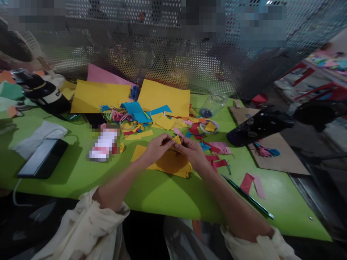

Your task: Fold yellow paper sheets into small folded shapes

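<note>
One green table [151, 196] carries everything at hand, and at its back lie two broad yellow sheets, the left sheet [100, 97] and the right sheet [166, 99]; both look light and fairly crisp, likely to crease if squeezed in the middle, so an edge or corner would be the kinder hold. Nearer the person, under the two hands, lies a yellow paper stack [173, 165], its layers slightly out of line; it should be light too, with leaves that could slide over one another unless pinched together at a corner. The left hand [157, 148] and the right hand [192, 151] are both closed at the fingertips, gripping a small yellow piece [177, 139] between them, just above that stack. Its pointed tip shows over the fingers, while its lower part is partly hidden, so I cannot tell how many layers it has. I judge it to be thin paper, almost weightless, stiff enough to keep a crease yet easy to bend or tear. A light pinch with thumb and forefinger on each side edge would suit it, the tip left free of pressure, since a hard squeeze could blunt the point or crumple the faces.
</note>
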The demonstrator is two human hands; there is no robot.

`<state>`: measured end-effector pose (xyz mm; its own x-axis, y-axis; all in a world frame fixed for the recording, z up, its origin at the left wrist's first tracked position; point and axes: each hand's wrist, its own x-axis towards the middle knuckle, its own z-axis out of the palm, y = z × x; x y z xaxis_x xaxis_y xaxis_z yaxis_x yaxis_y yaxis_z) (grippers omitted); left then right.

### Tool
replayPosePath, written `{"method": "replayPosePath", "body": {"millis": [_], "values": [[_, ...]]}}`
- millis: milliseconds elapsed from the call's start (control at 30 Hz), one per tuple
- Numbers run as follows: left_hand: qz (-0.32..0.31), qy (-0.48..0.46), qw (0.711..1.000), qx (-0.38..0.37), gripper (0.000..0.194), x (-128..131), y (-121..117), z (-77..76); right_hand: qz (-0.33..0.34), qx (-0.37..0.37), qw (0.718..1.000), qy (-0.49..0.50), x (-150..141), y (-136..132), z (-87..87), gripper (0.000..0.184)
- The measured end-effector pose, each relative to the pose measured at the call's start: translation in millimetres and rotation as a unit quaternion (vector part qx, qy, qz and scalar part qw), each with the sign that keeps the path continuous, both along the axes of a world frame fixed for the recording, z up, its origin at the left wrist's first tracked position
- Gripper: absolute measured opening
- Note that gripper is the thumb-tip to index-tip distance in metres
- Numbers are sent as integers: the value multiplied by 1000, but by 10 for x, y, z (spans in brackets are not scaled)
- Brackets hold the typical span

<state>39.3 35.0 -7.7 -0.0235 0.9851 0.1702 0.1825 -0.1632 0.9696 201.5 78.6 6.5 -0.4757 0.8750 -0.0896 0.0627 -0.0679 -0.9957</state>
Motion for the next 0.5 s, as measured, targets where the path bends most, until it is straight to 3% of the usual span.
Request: {"method": "replayPosePath", "body": {"millis": [233, 500], "values": [[53, -1, 999, -6, 16, -39, 40, -14, 9, -33, 999, -23, -31, -4, 4, 42], [102, -169, 979, -41, 19, -256, 149, 68, 13, 26, 998, -49, 75, 34, 51, 36]]}}
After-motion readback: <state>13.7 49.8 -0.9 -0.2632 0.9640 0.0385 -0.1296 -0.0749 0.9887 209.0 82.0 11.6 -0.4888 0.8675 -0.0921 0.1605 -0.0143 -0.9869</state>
